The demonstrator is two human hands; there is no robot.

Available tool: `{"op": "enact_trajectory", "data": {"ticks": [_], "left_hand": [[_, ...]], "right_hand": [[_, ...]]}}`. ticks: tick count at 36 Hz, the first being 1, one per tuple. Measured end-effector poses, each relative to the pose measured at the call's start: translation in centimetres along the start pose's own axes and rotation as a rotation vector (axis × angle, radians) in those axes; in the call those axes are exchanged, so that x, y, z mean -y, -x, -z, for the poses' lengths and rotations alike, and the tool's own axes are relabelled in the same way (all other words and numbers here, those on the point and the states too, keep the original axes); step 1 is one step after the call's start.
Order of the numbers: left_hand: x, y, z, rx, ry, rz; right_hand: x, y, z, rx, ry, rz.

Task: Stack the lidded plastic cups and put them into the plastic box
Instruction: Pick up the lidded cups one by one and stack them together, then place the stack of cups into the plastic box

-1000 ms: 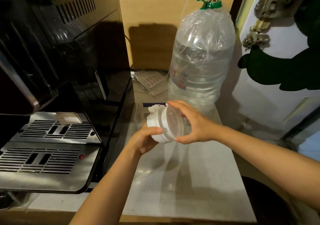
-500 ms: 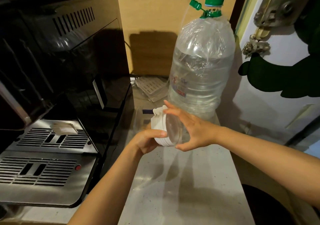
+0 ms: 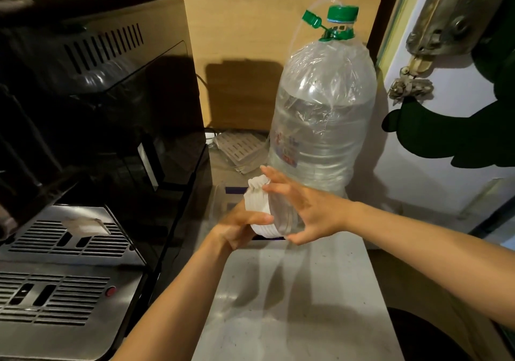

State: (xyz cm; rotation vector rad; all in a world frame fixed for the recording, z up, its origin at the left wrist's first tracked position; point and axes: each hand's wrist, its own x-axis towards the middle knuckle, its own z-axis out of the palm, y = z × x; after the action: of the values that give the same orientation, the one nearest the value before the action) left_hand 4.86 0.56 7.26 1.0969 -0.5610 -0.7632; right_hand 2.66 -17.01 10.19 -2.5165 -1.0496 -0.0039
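Observation:
A stack of clear plastic cups with white lids (image 3: pixel 263 210) lies on its side in the air, lids to the left, clear bottom facing right. My left hand (image 3: pixel 239 225) grips the white lid end from below, thumb across the rims. My right hand (image 3: pixel 303 213) cups the clear end with fingers spread around it. Just behind and beneath the stack stands the clear plastic box (image 3: pixel 223 196), only partly visible, its far side hidden by my hands.
A black coffee machine (image 3: pixel 97 110) with a metal drip tray (image 3: pixel 55 277) fills the left. A big water bottle (image 3: pixel 323 115) with a green cap stands behind the box. Flat white packets (image 3: pixel 239 149) lie at the back wall. Grey counter (image 3: pixel 292 305) runs toward me.
Both hands have carried the stack a little away from me and lower, toward the box. My right fingers have spread wider around the clear end.

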Motion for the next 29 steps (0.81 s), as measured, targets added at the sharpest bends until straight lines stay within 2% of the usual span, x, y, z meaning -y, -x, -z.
{"op": "enact_trajectory", "data": {"ticks": [4,13,16,20,29], "left_hand": [[-0.2,-0.8,0.1,-0.068,-0.001,-0.04],[-0.8,-2.8,0.4,-0.161,-0.021,-0.118],[-1.0,-3.4,0.4,-0.195,-0.029,-0.11],[-1.2,-4.0,0.1,-0.152,-0.038,-0.082],[-1.9,-5.2,-0.9,-0.249,-0.054,-0.091]], "right_hand": [[-0.4,-0.3,0.2,-0.023,0.034,-0.047],[-0.8,-1.2,1.3,-0.012,-0.161,-0.108],[-1.6,-1.3,1.1,-0.055,-0.188,-0.115],[-2.3,-1.7,0.8,-0.116,-0.248,-0.125],[-3.0,-3.0,0.5,-0.289,-0.276,-0.091]]}}
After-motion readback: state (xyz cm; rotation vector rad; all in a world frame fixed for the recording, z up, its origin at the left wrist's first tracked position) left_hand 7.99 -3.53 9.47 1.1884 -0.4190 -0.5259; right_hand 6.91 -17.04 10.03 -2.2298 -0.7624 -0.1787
